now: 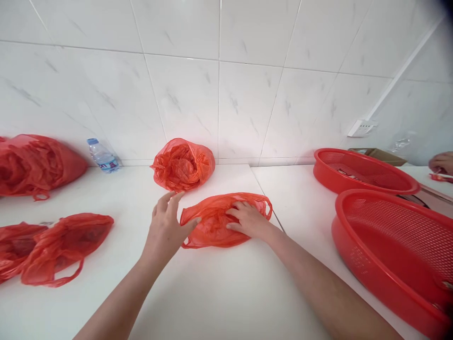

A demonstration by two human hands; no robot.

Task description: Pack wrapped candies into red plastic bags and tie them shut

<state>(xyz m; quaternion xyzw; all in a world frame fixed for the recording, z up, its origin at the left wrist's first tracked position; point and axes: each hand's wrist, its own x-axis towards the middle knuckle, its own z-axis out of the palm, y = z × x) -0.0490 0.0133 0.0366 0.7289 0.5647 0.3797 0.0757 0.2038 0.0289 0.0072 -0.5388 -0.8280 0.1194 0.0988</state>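
Observation:
A thin red plastic bag (212,231) with loop handles lies on the white table right in front of me. My right hand (247,219) rests on its right part, fingers spread and partly over the crumpled plastic. At the bag's left end is my left hand (168,224), its fingers apart and the thumb over the bag's edge; it grips nothing. Just behind, against the tiled wall, stands a bunched red plastic bag (183,165) with its mouth open, stuffed with more crumpled red plastic.
Left are a big stuffed red bag (60,163), a water bottle (103,156) and flatter red bags (71,241). Two red perforated baskets (368,255) stand at the right, near a wall socket (362,128) and a cardboard box (378,155). Another person's hand (442,163) shows far right.

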